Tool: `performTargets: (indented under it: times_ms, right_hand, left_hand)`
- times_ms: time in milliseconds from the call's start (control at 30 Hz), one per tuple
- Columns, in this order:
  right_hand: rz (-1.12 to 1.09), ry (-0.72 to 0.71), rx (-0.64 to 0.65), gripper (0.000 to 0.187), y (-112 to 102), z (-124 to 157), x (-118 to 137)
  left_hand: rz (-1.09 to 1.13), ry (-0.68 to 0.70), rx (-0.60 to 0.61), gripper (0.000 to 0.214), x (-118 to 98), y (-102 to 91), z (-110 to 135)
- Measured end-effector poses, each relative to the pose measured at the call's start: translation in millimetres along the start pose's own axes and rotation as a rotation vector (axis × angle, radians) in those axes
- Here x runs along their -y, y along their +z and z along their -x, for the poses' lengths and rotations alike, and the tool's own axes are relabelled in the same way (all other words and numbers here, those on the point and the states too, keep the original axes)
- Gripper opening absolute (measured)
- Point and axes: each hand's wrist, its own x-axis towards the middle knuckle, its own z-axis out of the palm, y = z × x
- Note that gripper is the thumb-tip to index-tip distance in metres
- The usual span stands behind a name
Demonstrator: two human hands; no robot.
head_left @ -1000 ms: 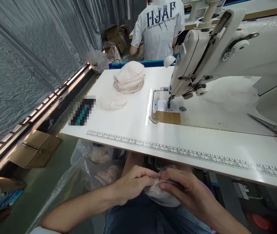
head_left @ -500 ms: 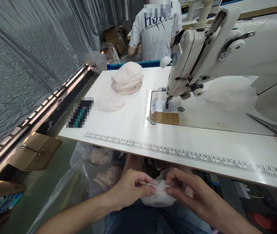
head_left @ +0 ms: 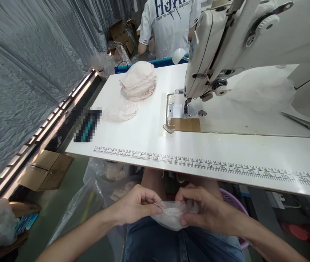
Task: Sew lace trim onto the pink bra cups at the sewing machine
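Over my lap, below the table's front edge, a small piece of sheer white fabric (head_left: 170, 217) is stretched between both hands. Its upper edge carries a white lacy strip. My left hand (head_left: 140, 205) pinches the left end between thumb and forefinger. On the other side my right hand (head_left: 198, 207) is closed on the right end, its fingers partly covering the cloth. Up on the table lie a stack of pale pink fabric pieces (head_left: 139, 80) and, in front of it, a flat sheer lace-edged piece (head_left: 120, 110).
A white sewing machine (head_left: 215, 62) stands on the white table (head_left: 133, 134), which has a printed ruler along its front. Scissors (head_left: 305, 123) lie at the right. Plastic bags (head_left: 100, 189) and a cardboard box (head_left: 47, 170) are at lower left. A person (head_left: 168, 31) sits beyond the table.
Both hands have shifted slightly left with the sheer fabric, and its lacy strip is now spread straighter between them. The whole view has tilted a little downward; a purple basket shows at the right.
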Motion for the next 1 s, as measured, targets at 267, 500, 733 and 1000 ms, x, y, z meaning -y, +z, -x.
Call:
performTargets:
  times_ms: [267,500,733,1000]
  right_hand:
    - [-0.031,-0.108,0.027,0.017,2.5,-2.5,6.9]
    - [-0.008,-0.098,0.069,0.025,1.6,-0.9,7.2]
    - [0.025,-0.099,-0.009,0.023,6.4,-0.6,2.3]
    - [0.103,-0.17,0.085,0.026,6.6,-8.9,12.2]
  left_hand:
    - [-0.062,0.064,0.101,0.028,-4.6,-10.7,5.3]
    - [-0.186,0.028,0.069,0.023,-16.4,3.4,-2.5]
    - [-0.213,0.024,0.03,0.026,-5.7,-1.9,-5.0]
    - [-0.183,0.01,0.124,0.033,-9.6,-4.8,-2.5]
